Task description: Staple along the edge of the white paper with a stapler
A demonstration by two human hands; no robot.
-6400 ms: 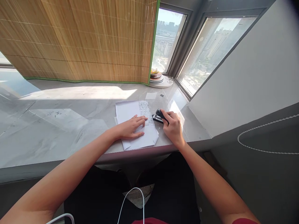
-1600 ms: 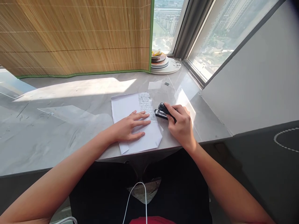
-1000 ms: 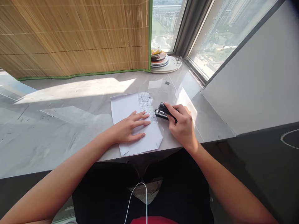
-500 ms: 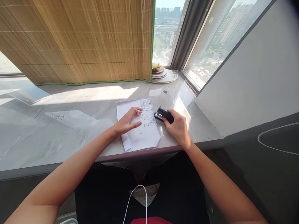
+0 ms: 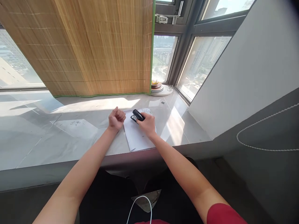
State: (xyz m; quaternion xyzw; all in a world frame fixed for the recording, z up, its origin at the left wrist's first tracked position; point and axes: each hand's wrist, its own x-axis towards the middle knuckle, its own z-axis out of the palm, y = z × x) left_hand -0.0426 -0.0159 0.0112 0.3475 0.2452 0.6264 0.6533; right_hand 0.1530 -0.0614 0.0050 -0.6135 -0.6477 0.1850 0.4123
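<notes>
Black stapler (image 5: 138,115) in my right hand (image 5: 148,123), its jaws pointing left over the upper part of the white paper (image 5: 136,137). My right fingers are wrapped round its body. My left hand (image 5: 117,119) is curled closed at the paper's upper left edge; whether anything is inside it cannot be made out. Some of the paper's printed or written area is hidden behind the stapler and my right hand.
Small dark staple strips (image 5: 163,102) lie beyond the paper. Loose bits rest on a sheet (image 5: 76,126) at the left. Stacked plates (image 5: 161,90) stand by the window, beside a bamboo blind (image 5: 100,49). A white wall (image 5: 243,71) rises at the right.
My right hand has moved left with the stapler, from beside the paper to over it. My left hand has moved off the paper's middle to the left and closed. The view has tilted up.
</notes>
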